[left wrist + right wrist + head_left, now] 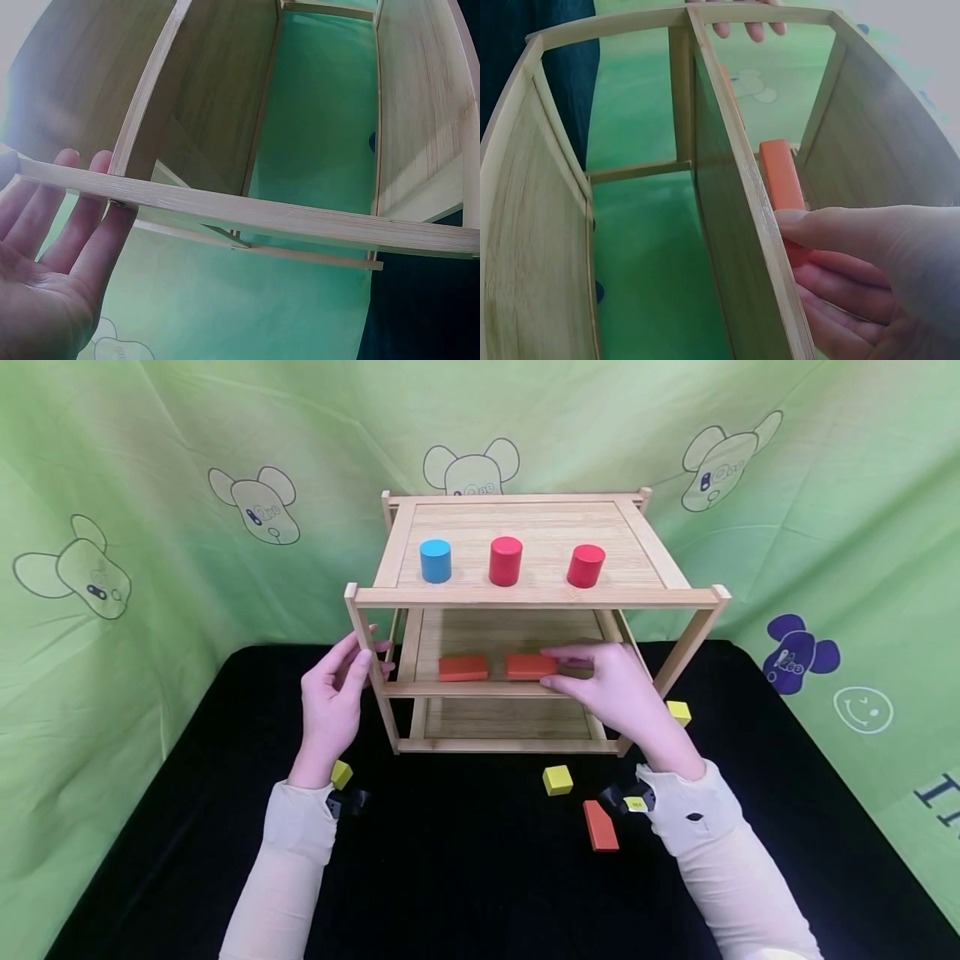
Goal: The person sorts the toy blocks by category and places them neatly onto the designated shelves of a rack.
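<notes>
My right hand (611, 681) pinches the end of a red-orange rectangular block (528, 667) between thumb and fingers, at the middle tier of a wooden shelf (502, 690). In the right wrist view, the thumb lies on this block (781, 176) just behind the tier's front rail. A second red-orange block (462, 667) lies to its left on the same tier. My left hand (333, 697) holds the shelf's front left post (364, 635), fingers behind it and thumb in front. The left wrist view shows those fingers (90, 240) passing behind the post.
On the top tier stand a blue cylinder (436, 562) and two red cylinders (506, 562). A yellow cube (557, 781) and another red-orange block (601, 826) lie on the black cloth (450, 877). More yellow cubes (678, 712) lie near both forearms. Green curtain (180, 568) hangs behind.
</notes>
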`<state>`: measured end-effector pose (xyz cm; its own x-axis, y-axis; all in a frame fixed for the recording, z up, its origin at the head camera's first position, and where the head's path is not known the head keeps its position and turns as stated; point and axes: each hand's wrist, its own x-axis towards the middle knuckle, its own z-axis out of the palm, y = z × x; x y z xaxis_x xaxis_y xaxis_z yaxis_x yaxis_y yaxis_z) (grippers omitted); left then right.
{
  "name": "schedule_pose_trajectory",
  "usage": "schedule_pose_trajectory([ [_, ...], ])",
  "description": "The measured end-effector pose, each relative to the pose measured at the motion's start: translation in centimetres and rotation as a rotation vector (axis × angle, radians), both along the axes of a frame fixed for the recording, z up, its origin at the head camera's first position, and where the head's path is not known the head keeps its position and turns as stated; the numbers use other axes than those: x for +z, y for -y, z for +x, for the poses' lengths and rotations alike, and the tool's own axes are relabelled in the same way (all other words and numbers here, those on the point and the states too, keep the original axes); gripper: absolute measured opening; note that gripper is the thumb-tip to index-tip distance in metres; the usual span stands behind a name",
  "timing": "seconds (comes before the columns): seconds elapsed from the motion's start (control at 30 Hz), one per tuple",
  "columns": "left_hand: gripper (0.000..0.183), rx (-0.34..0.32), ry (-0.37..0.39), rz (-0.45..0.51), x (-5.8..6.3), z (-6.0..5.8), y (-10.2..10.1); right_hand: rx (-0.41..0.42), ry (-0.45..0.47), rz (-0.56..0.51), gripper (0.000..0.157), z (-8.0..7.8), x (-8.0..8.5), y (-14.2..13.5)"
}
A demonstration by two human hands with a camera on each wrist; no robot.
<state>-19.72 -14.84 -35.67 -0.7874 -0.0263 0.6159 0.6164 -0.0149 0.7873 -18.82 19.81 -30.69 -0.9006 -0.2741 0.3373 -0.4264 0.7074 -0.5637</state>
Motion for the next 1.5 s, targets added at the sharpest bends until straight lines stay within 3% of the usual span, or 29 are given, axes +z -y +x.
schedule_pose_trajectory([
  [0.33, 0.034, 0.006, 0.001, -0.004, -0.02, -0.04, 0.01, 0.005, 0.062, -0.022, 0.031, -0.32, 0.02, 0.09],
  [1.5, 0.033, 0.005, -0.001, 0.003, -0.01, 0.03, -0.04, 0.020, 0.079, 0.026, 0.033, -0.57, 0.02, 0.00],
])
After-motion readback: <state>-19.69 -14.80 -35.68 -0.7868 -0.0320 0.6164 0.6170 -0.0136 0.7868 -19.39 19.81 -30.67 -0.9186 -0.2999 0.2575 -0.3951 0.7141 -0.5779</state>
